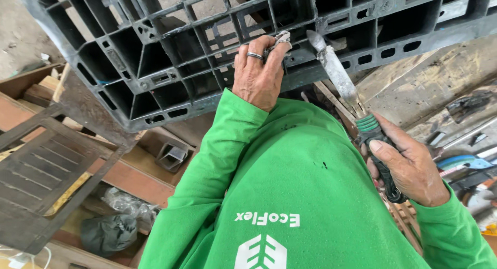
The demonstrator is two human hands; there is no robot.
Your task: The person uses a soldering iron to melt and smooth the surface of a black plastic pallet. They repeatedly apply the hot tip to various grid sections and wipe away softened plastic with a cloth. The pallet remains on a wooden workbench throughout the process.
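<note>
A big black plastic pallet (171, 57) with a grid of open cells leans across the top of the view. My left hand (258, 75), a ring on one finger, presses a small grey piece (282, 39) against the pallet's lower edge. My right hand (409, 168) grips the green and black handle of a knife (336, 72). Its worn, stained blade points up and left, with the tip at the pallet's edge just right of my left hand. My green long-sleeved shirt fills the lower middle.
At left lie a rusty slatted metal frame (46, 170), wooden boards and a small metal bracket (173, 156). A black plastic bag (108, 233) sits at the bottom left. At right are worn wooden planks (414, 88), metal rods and a blue tool (466, 163).
</note>
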